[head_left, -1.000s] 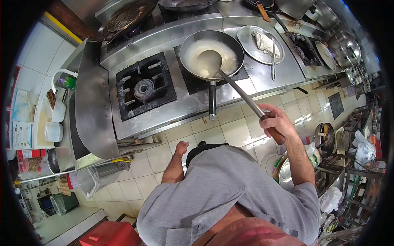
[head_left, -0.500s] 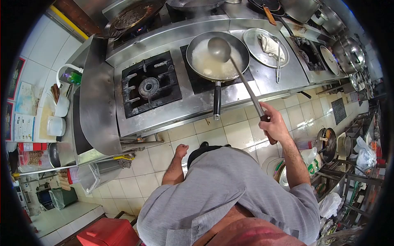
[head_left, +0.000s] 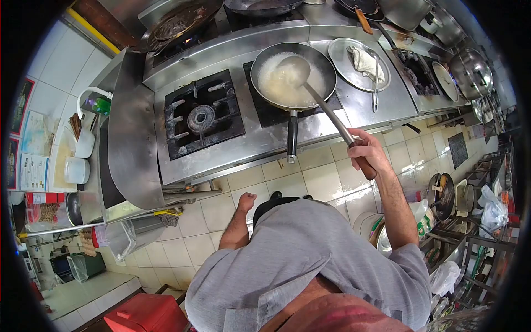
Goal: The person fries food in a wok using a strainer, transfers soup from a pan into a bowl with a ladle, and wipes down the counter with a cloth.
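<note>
My right hand (head_left: 369,152) is closed round the wooden grip of a long metal ladle (head_left: 329,113). The ladle's bowl sits in a pale, cloudy liquid (head_left: 285,91) inside a dark frying pan (head_left: 330,74). That pan rests on the right burner of the stove, its black handle (head_left: 292,135) pointing towards me. My left hand (head_left: 246,201) hangs in front of my body, away from the stove, with its fingers curled in and nothing visible in them.
A bare burner (head_left: 201,118) lies left of the pan. To the right is a metal plate (head_left: 337,55) with a white cloth (head_left: 364,62) and a utensil. More pans stand behind; a red box (head_left: 145,314) is at lower left.
The ladle's bowl lifted above the liquid, then came down into it. My right hand shifted slightly with the grip. The view moved a little, then settled.
</note>
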Motion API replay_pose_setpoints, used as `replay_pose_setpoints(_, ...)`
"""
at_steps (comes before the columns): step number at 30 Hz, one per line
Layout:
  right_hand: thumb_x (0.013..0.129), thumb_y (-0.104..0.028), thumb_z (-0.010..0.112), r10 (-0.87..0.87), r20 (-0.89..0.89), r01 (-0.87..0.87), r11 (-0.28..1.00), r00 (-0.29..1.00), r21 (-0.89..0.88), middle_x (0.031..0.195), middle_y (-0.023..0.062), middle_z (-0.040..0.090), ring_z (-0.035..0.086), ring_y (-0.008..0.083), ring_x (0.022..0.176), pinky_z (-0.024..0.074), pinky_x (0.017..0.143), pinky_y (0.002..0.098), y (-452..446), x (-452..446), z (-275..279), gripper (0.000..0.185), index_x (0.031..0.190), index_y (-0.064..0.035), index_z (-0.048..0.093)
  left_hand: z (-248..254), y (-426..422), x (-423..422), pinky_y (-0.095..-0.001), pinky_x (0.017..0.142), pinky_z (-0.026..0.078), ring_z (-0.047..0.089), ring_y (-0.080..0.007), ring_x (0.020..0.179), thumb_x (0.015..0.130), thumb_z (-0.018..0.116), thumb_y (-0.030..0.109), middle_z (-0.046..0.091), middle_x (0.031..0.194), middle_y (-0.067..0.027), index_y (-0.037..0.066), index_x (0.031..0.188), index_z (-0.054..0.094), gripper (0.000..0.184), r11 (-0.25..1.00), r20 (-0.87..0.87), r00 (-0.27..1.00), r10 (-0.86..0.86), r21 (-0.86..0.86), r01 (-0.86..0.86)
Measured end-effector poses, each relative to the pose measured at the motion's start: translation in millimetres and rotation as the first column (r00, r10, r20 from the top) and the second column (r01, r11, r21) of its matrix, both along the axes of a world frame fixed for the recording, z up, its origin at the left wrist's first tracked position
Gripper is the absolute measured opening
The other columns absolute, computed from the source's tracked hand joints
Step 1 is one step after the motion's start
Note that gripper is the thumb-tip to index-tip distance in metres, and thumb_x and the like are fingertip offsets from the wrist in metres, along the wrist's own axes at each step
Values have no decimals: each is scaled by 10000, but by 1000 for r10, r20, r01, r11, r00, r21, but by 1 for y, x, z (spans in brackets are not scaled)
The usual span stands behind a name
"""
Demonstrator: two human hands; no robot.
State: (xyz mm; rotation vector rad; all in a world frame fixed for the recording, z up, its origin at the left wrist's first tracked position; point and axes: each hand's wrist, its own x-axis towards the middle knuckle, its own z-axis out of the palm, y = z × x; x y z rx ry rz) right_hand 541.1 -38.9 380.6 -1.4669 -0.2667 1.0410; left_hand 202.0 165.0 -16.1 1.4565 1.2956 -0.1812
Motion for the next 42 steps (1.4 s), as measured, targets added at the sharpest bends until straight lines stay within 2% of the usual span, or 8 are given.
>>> replay_pose_setpoints(9,609,37,561,64,-120,-61,998,991,25,606,81,508,458,142,387,359,364,266,-3,-19,15,604,1202,16,445,-3,-2,-5,-305,459,457,548,-160,480,772,621,308,595,660,-81,-14,904,575,351,1000,-3,1000,16,-9,-16)
replay_pose_setpoints(13,608,48,558,51,-85,-54,998,995,-24,613,80,508,457,132,390,359,354,262,-9,-32,23,620,1216,20,436,-2,0,-6,-304,453,457,552,-160,485,774,625,303,597,668,-80,-12,913,573,349,1000,-29,1000,9,-6,-9)
replay_pose_setpoints(15,631,30,564,114,-28,-114,993,993,-23,636,80,518,476,137,423,380,373,266,-15,-38,25,608,1218,53,409,3,-1,-5,-303,450,455,551,-158,484,776,626,300,596,666,-78,-9,914,573,343,1000,-27,999,21,-6,-21)
replay_pose_setpoints(18,614,45,566,64,-57,-65,998,996,-24,624,70,505,456,120,398,363,343,240,-24,-44,28,630,1227,26,423,3,-1,-6,-299,446,451,547,-154,481,778,629,300,593,660,-74,-3,913,574,336,999,-34,999,29,-16,-30)
replay_pose_setpoints(22,613,47,568,87,-35,-88,996,996,-35,631,70,508,461,118,411,367,345,238,-36,-44,31,640,1235,19,418,-5,2,-8,-290,439,446,540,-147,475,781,631,298,588,654,-68,4,909,575,326,999,-21,1000,8,-36,-9)
replay_pose_setpoints(31,638,42,578,242,114,-222,962,964,-160,676,47,504,503,105,508,417,419,248,-47,-54,32,671,1280,-14,391,1,5,3,-289,444,450,544,-150,481,772,635,288,582,653,-63,4,923,576,328,999,0,1000,11,-43,-11)
replay_pose_setpoints(33,648,44,575,310,252,-253,938,917,-235,673,24,476,493,93,534,428,466,247,-49,-57,25,666,1286,-20,392,-1,6,4,-288,444,451,547,-151,487,769,635,288,583,656,-65,3,926,577,330,999,1,1000,10,-38,-10)
replay_pose_setpoints(42,660,31,573,325,335,-233,930,885,-286,686,19,462,495,101,584,451,548,263,-49,-75,17,662,1293,-31,391,0,5,-2,-285,442,459,555,-150,501,761,628,290,597,679,-71,-4,944,580,349,999,-20,1000,-1,-32,1)
